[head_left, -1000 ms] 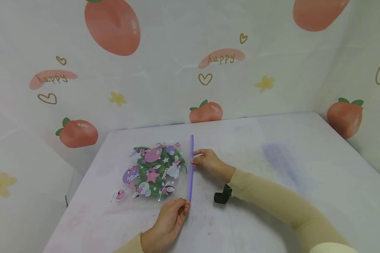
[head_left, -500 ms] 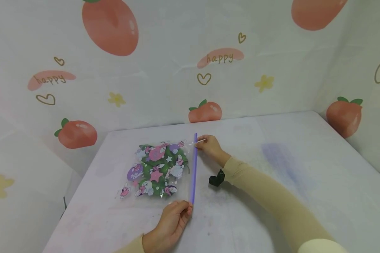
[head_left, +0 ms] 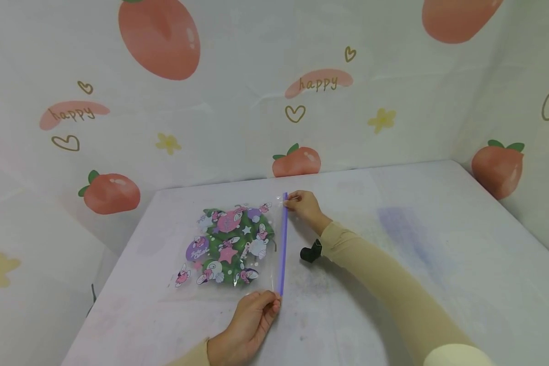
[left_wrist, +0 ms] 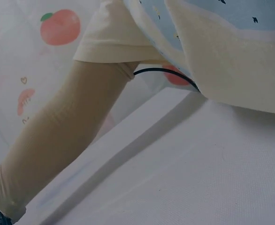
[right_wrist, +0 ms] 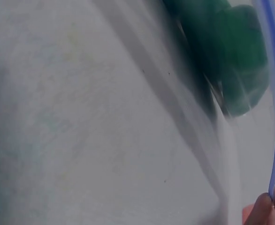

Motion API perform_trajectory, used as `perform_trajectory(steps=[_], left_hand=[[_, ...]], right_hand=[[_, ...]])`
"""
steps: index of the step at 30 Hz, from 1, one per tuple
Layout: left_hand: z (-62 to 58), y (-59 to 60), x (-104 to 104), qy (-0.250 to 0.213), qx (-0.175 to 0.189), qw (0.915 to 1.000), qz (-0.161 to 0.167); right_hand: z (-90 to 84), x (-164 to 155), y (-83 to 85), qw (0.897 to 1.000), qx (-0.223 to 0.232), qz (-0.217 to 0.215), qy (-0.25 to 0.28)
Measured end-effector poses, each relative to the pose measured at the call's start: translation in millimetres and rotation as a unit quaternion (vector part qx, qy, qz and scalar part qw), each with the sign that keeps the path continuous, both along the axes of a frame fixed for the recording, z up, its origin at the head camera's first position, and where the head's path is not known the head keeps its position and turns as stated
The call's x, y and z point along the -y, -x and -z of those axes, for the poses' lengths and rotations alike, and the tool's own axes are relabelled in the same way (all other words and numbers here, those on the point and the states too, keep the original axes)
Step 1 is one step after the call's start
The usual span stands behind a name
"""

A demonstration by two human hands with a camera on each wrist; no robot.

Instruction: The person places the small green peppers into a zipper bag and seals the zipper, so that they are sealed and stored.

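Observation:
A clear zip bag (head_left: 189,277) printed with pink and purple cartoon figures lies flat on the table. Something green (right_wrist: 240,56) and rounded is inside it; its kind is hard to tell through the print. Along the bag's right edge runs a purple zip strip (head_left: 283,244). My left hand (head_left: 249,320) pinches the strip's near end. At its far end, my right hand (head_left: 304,206) pinches the strip between thumb and finger. The right wrist view has fingertips (right_wrist: 258,211) on one end of the strip. No left hand shows in the left wrist view.
A white table (head_left: 393,305) stands against a wall cloth (head_left: 238,101) with peach prints. A small black device (head_left: 311,251) hangs at the right wrist. Just off the table's left edge is a thin dark cord (head_left: 93,297).
My right hand has slid along the zip strip from near its middle to the far end. The bag has shifted slightly right, with the left hand still at the near end.

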State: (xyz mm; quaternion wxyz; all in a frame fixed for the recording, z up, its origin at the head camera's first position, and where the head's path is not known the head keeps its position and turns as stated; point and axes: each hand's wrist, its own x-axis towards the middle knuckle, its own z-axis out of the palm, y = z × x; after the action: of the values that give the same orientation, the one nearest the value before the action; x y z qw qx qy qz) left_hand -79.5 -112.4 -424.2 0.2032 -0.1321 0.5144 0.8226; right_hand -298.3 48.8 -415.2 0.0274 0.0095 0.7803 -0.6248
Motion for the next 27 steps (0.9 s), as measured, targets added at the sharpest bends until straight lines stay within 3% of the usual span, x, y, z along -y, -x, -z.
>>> perform_trajectory(steps=[6,10,14,16,18,20,22,24,27], left_hand=[[-0.3,-0.1,1,-0.002,0.001,1.0000,0.000],[-2.0,0.1,3,-0.030,0.012,0.9991,0.026],[-9.3,1.7,8,-0.080,0.050,0.9904,0.100],[-14.8,2.7,11,-0.098,0.067,0.9797,0.161],[-21.1,3.7,15,-0.103,0.071,0.9638,0.235],[-28.6,4.6,20,-0.101,0.060,0.9448,0.306],[-38.1,6.3,24,-0.093,0.037,0.9307,0.352],[-49.4,9.0,29,-0.072,-0.003,0.9293,0.362],[-68.4,15.3,40,-0.005,-0.088,0.9391,0.332]], right_hand=[[-1.8,2,0.2,1.000,-0.006,0.003,-0.003],[1.6,1,-1.3,1.000,-0.009,0.008,-0.005],[0.2,-1,-6.8,1.000,0.011,-0.015,-0.004],[-1.9,-2,-10.8,0.999,0.032,-0.040,-0.005],[-3.7,-4,-15.2,0.996,0.054,-0.069,0.000],[-5.4,-6,-19.6,0.994,0.066,-0.090,0.003],[-7.2,-9,-23.9,0.992,0.070,-0.101,0.009],[-9.6,-13,-27.7,0.992,0.065,-0.106,0.012],[-13.2,-20,-32.4,0.993,0.055,-0.104,0.011]])
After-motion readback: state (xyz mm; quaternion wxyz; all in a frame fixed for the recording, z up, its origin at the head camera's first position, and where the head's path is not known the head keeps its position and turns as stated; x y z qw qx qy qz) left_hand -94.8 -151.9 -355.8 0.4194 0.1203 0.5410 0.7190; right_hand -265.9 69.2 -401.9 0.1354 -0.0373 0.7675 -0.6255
